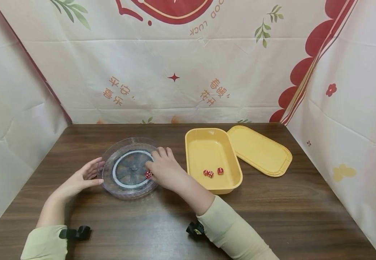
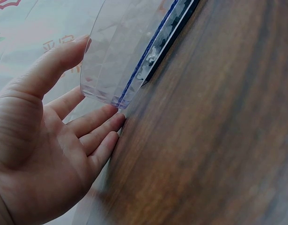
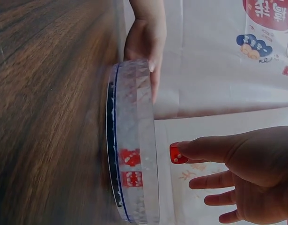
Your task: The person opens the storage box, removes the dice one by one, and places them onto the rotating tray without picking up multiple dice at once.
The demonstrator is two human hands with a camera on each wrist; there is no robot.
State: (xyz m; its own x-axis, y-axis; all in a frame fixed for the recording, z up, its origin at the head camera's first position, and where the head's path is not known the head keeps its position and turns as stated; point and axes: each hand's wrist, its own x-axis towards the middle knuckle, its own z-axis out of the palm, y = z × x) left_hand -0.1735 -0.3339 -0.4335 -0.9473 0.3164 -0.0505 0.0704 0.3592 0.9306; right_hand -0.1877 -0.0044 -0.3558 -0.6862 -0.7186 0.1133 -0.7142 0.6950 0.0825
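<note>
Cream cloth printed with red shapes and green sprigs walls in a dark wooden table [image 1: 162,224] on three sides.

At the middle of the table the right hand [image 1: 165,172] hovers over a clear round plastic dish [image 1: 127,169], thumb and forefinger pinching a single red die [image 1: 148,175] just above the dish's right inner edge. The right wrist view shows the same die [image 3: 177,153] held at a fingertip, clear of the dish wall [image 3: 134,140], while the other fingers hang loosely spread; red reflections of it show in the faceted plastic. The left hand [image 1: 79,180] rests against the dish's left rim with straight fingers and grips nothing. In the left wrist view that hand [image 2: 45,150] lies open, thumb high against the clear wall [image 2: 115,56] and fingertips on the table at the dish's base.

Inside the dish sits a dark disc ringed by a pale band; whether anything else lies in it cannot be told.

Just right of the dish stands a yellow rectangular tray [image 1: 212,148] with three red dice [image 1: 211,173] lying near its front end. A yellow lid [image 1: 259,150] lies flat beside the tray on the right, its near corner touching or overlapping the tray's rim. Pale sleeves cover both forearms.
</note>
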